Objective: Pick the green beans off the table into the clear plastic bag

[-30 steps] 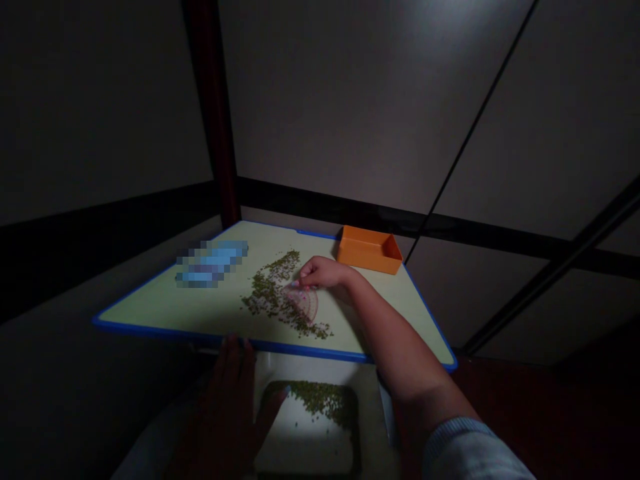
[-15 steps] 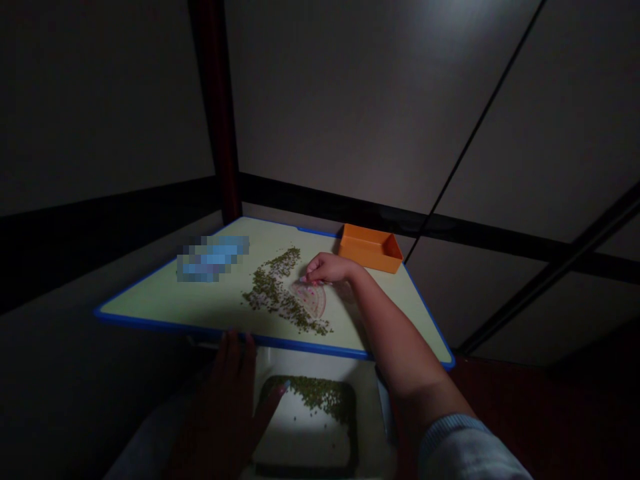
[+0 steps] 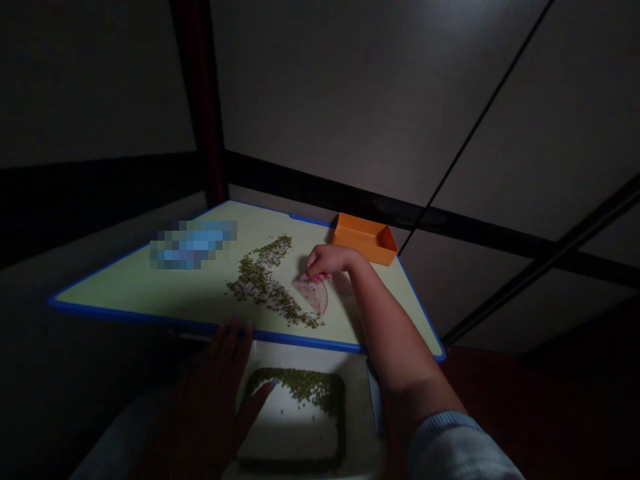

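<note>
My right hand (image 3: 323, 260) is closed on a clear protractor (image 3: 314, 292) with pink markings, holding it by its upper part. The protractor stands tilted on the pale board (image 3: 150, 293), just right of a spread of small green grains (image 3: 260, 277). Its lower end is close to the tail of the spread. My left hand (image 3: 220, 380) lies in shadow at the board's front edge, fingers stretched and apart. Its thumb reaches over a white container (image 3: 287, 427) below, which has more green grains (image 3: 315, 390) along its far side.
An orange box (image 3: 363, 240) stands at the board's back right corner. Toward the left of the board lies a blurred-out blue item (image 3: 195, 243). A blue rim runs around the board. Behind it are a dark wall (image 3: 350, 100) and a dark red post (image 3: 200, 100).
The whole view has shifted slightly, with the board now further left and up. The protractor has moved a little to the right, away from the grains. My left hand stays at the edge.
</note>
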Motion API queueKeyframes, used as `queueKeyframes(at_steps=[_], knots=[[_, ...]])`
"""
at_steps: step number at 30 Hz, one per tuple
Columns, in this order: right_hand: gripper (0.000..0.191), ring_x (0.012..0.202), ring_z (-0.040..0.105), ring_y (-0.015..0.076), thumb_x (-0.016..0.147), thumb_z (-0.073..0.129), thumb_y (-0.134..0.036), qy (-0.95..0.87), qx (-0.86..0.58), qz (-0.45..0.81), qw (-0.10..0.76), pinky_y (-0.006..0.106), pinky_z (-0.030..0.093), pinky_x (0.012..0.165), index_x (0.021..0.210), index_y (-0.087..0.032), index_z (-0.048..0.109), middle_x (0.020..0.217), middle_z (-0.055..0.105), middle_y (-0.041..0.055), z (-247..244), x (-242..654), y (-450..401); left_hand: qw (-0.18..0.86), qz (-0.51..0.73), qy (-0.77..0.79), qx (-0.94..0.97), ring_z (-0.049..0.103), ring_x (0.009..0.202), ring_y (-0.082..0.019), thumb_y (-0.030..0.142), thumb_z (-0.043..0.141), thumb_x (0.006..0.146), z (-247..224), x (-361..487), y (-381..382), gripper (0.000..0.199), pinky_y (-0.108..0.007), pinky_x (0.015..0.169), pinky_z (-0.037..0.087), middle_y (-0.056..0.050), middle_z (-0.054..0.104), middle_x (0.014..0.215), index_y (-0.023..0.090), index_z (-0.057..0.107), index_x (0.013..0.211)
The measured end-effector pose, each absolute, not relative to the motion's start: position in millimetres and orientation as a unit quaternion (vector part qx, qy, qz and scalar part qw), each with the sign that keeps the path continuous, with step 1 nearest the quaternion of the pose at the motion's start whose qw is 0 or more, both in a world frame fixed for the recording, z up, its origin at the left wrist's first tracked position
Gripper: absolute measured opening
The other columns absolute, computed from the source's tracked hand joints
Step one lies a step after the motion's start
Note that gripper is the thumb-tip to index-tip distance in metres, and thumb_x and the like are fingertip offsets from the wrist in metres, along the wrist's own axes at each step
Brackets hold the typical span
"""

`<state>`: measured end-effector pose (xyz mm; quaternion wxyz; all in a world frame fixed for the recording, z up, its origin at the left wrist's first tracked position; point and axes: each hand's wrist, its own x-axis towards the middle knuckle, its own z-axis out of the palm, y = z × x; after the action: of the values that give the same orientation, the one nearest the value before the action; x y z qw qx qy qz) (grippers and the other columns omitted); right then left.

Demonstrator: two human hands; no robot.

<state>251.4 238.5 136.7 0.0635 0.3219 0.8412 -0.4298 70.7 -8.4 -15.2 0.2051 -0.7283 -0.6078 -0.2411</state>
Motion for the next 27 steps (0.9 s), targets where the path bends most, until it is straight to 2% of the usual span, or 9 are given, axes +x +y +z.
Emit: queueKeyframes(at_steps=[5,9,12,14,17,19,22,27], knots=[[0.018,0.045,0.05,0.0069,0.073,0.071,-0.022,0.816,0.346,-0.458,0.072,0.02,0.041,0.05,0.061,-0.01,0.065,0.051,0.061,-0.0019,138.0,252.2,240.0,0.209,-0.229,-0.612,-0.727,0.041,0.139,-0.034,0.059,0.039,0.088,-13.6,72.8,-8.2,0.078,-0.048,0.1,0.047,-0.021,0.043,0.15,0.008,0.037,0.146],[0.015,0.05,0.054,0.0071,0.078,0.067,-0.019,0.806,0.336,-0.483,0.067,0.02,0.045,0.056,0.065,-0.011,0.065,0.054,0.06,-0.0032,150.1,263.1,234.3,0.24,-0.223,-0.609,-0.723,0.043,0.138,-0.035,0.057,0.043,0.085,-12.8,75.0,-7.8,0.072,-0.051,0.093,0.049,-0.018,0.041,0.152,0.018,0.043,0.144],[0.012,0.05,0.052,0.0061,0.078,0.063,-0.012,0.823,0.331,-0.459,0.051,0.019,0.044,0.055,0.066,-0.012,0.063,0.054,0.058,-0.0051,153.6,283.2,228.2,0.27,-0.229,-0.59,-0.726,0.045,0.136,-0.036,0.056,0.047,0.082,-15.0,75.7,-5.0,0.072,-0.05,0.091,0.049,-0.018,0.043,0.151,0.019,0.045,0.143],[0.013,0.051,0.054,0.0067,0.078,0.06,-0.009,0.826,0.347,-0.443,0.042,0.019,0.044,0.054,0.066,-0.013,0.061,0.056,0.059,-0.0046,149.5,301.2,225.1,0.274,-0.233,-0.592,-0.721,0.046,0.135,-0.036,0.055,0.049,0.081,-16.7,76.1,-3.2,0.073,-0.051,0.091,0.049,-0.018,0.043,0.151,0.019,0.043,0.144],[0.011,0.047,0.055,0.0078,0.08,0.061,-0.016,0.803,0.38,-0.459,0.011,0.02,0.045,0.052,0.069,-0.014,0.059,0.053,0.058,-0.0053,138.6,328.8,221.8,0.264,-0.233,-0.599,-0.719,0.047,0.134,-0.037,0.056,0.047,0.081,-17.2,77.1,-2.8,0.075,-0.052,0.092,0.048,-0.018,0.043,0.151,0.021,0.039,0.147],[0.008,0.048,0.058,0.0099,0.08,0.063,-0.021,0.775,0.385,-0.501,0.021,0.021,0.047,0.052,0.076,-0.014,0.062,0.055,0.062,-0.0031,132.9,342.9,219.7,0.263,-0.235,-0.595,-0.722,0.048,0.133,-0.038,0.058,0.044,0.084,-15.1,77.0,-4.5,0.075,-0.053,0.092,0.047,-0.018,0.044,0.15,0.02,0.035,0.149],[0.013,0.05,0.061,0.0115,0.076,0.068,-0.026,0.752,0.377,-0.539,0.043,0.023,0.049,0.054,0.078,-0.013,0.065,0.056,0.065,-0.0007,129.8,352.3,216.8,0.26,-0.235,-0.59,-0.728,0.049,0.132,-0.037,0.059,0.04,0.088,-9.3,73.2,-7.9,0.072,-0.053,0.092,0.047,-0.018,0.045,0.15,0.022,0.033,0.149],[0.009,0.046,0.057,0.0093,0.077,0.066,-0.02,0.782,0.369,-0.503,0.01,0.021,0.045,0.051,0.072,-0.012,0.068,0.051,0.064,-0.0019,128.9,345.2,212.7,0.249,-0.208,-0.577,-0.75,0.051,0.131,-0.036,0.062,0.044,0.086,-3.0,60.3,-8.7,0.073,-0.048,0.087,0.052,-0.017,0.043,0.151,0.026,0.034,0.149]])
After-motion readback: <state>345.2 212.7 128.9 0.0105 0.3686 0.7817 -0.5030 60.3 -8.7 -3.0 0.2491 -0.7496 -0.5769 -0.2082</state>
